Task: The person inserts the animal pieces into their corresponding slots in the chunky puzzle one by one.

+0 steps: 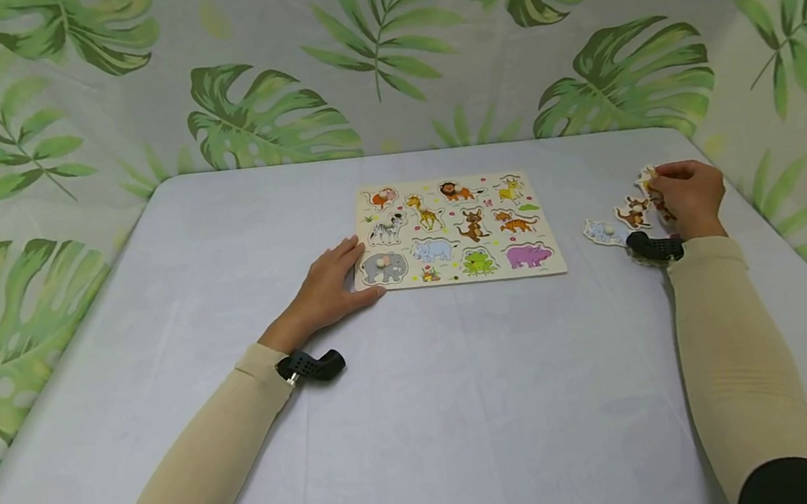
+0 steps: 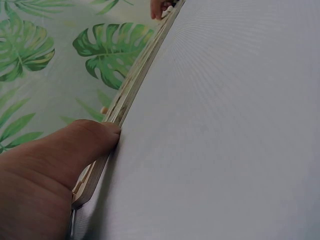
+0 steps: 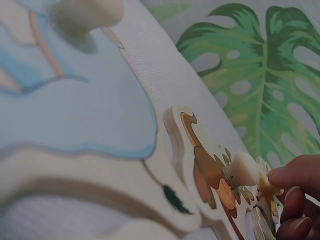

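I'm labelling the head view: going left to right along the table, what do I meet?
Left hand → puzzle board → pale blue loose piece → brown monkey piece → right hand.

Right hand (image 1: 687,196) covers most of the pinched puzzle piece (image 1: 647,178), its animal unidentifiable. Right-wrist view: nearest pale blue piece (image 3: 75,110) blurred and cropped by the frame's top and left edges. Left-wrist view: puzzle board (image 2: 131,90) appears edge-on only, its pictures hidden; left hand (image 2: 45,180) cropped.
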`<state>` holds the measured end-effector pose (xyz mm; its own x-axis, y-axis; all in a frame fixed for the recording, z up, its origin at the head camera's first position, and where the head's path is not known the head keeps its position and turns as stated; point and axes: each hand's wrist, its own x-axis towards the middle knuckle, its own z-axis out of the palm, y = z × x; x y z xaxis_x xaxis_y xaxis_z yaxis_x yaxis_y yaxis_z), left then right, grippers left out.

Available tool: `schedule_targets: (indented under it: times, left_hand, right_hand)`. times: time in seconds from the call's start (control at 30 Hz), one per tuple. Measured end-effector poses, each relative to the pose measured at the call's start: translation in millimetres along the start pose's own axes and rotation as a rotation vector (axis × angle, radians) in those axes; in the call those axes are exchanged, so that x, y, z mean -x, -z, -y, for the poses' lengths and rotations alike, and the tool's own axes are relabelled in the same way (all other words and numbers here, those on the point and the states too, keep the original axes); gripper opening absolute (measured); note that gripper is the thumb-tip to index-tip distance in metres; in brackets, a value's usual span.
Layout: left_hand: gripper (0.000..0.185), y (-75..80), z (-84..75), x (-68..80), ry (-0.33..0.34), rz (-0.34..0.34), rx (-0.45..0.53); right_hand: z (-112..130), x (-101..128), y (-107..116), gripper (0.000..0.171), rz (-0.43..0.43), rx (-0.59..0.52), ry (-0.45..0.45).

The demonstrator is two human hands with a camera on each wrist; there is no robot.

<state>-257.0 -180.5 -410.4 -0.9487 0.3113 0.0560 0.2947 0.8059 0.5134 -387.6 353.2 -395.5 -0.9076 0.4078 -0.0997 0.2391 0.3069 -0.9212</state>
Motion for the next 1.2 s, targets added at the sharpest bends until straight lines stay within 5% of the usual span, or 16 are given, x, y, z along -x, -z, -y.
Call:
schedule_targets:
  times: [0.7, 1.2]
  left_hand:
    - [0.085, -0.6, 2.4, -0.6, -0.010, -0.003, -0.002]
    - [0.084, -0.7, 1.8, -0.4, -0.016, -0.008, -0.002]
  right_hand:
    - [2.8, 1.6, -2.0, 0.022, -0.029, 0.073, -0.009]
    - [0.3, 0.0, -4.1, 0.016, -0.081, 0.169, 0.064]
